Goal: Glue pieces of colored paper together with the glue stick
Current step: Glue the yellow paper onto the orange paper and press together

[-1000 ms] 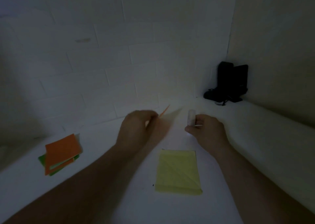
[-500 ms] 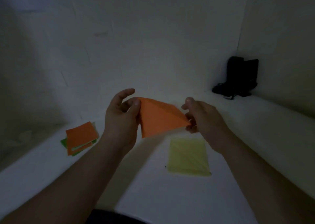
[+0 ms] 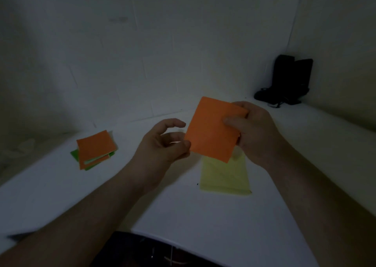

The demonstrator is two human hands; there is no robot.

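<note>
I hold an orange paper square [image 3: 211,130] up above the white table [image 3: 142,195]. My right hand [image 3: 254,132] pinches its right edge, thumb on the front. My left hand [image 3: 164,142] has curled fingers and its thumb lies on the paper's lower left corner. A pale yellow paper [image 3: 223,177] lies flat on the table just below the orange one, its top edge hidden behind it. The glue stick is not plainly visible; a small pale shape under my right hand could be it, I cannot tell.
A stack of orange, white and green papers [image 3: 94,149] lies on the table to the left. A black object with a cord [image 3: 289,81] stands in the far right corner against the walls. The light is dim.
The orange paper has turned from edge-on to flat facing me and shifted right toward my right hand. The glue stick seen in my right hand a second ago is no longer visible.
</note>
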